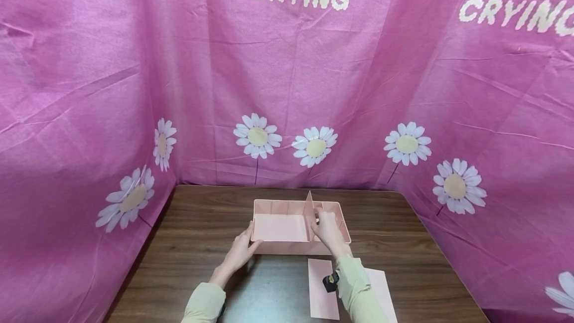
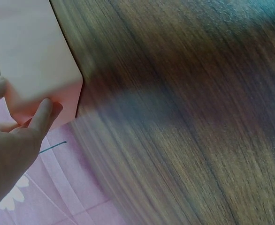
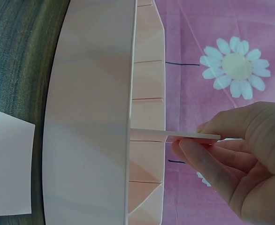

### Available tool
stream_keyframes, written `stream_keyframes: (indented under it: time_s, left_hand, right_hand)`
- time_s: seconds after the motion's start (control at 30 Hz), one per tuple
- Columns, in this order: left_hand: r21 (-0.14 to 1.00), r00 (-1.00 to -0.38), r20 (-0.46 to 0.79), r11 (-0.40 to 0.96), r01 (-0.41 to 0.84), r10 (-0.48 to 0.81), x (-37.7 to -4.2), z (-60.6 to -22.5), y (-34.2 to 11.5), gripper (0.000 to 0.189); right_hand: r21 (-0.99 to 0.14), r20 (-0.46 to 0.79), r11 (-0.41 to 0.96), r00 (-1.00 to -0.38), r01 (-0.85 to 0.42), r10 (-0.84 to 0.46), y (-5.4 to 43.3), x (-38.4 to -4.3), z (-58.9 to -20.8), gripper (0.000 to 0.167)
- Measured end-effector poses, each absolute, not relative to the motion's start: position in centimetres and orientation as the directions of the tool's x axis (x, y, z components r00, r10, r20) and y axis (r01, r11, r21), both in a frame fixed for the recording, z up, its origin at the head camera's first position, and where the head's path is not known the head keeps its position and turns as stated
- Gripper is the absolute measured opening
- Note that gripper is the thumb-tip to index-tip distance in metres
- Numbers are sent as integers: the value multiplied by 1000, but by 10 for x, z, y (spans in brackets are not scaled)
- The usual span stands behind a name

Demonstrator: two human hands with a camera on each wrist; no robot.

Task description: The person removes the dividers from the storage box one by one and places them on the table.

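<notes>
A pale pink open box (image 1: 291, 248) with ribbed inner walls lies on the table. My left hand (image 1: 242, 250) holds its left end, thumb at the front and fingers around the corner; the left wrist view shows those fingers (image 2: 41, 115) against the box's end wall. My right hand (image 1: 328, 228) pinches a thin pink divider (image 1: 310, 216) between thumb and fingers. The divider stands crosswise in the right part of the box, its far top corner above the rim. In the right wrist view the divider (image 3: 149, 135) reaches past the box's near edge among the wall slots.
Two loose flat pink panels lie on the wooden table (image 1: 202, 228) in front of the box: one panel (image 1: 320, 303) left of the right forearm, another panel (image 1: 381, 288) partly under the sleeve. A pink daisy-print curtain (image 1: 287, 74) surrounds the table at the back and sides.
</notes>
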State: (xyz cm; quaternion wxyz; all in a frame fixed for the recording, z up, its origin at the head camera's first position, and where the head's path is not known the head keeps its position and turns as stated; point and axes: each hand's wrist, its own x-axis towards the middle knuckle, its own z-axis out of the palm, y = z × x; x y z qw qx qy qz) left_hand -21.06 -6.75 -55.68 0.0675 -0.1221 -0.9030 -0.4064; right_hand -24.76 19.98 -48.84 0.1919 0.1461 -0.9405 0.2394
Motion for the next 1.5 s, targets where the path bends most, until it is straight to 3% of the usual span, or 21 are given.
stream_keyframes:
  time_s: [0.83,0.97,1.1,1.27,1.5]
  left_hand:
    - [713,-954,234,634,298,185,-212,-559,-64,67]
    - [712,-955,233,636,296,183,-212,-558,-64,67]
    - [722,-958,226,629,286,177,-211,-558,-63,66]
    - [727,-960,218,626,280,176,-211,-557,-64,66]
    - [721,-962,217,638,272,165,-210,-555,-69,67]
  right_hand:
    - [-369,446,878,-887,-304,-120,206,-241,-479,21]
    - [-344,497,884,-860,-316,-114,207,-238,-478,18]
    - [-330,593,864,-795,-381,-124,207,-233,-478,19]
    - [-349,666,819,-736,-454,-124,202,-223,-478,31]
    - [-475,582,774,-809,-418,-79,188,-199,-476,37]
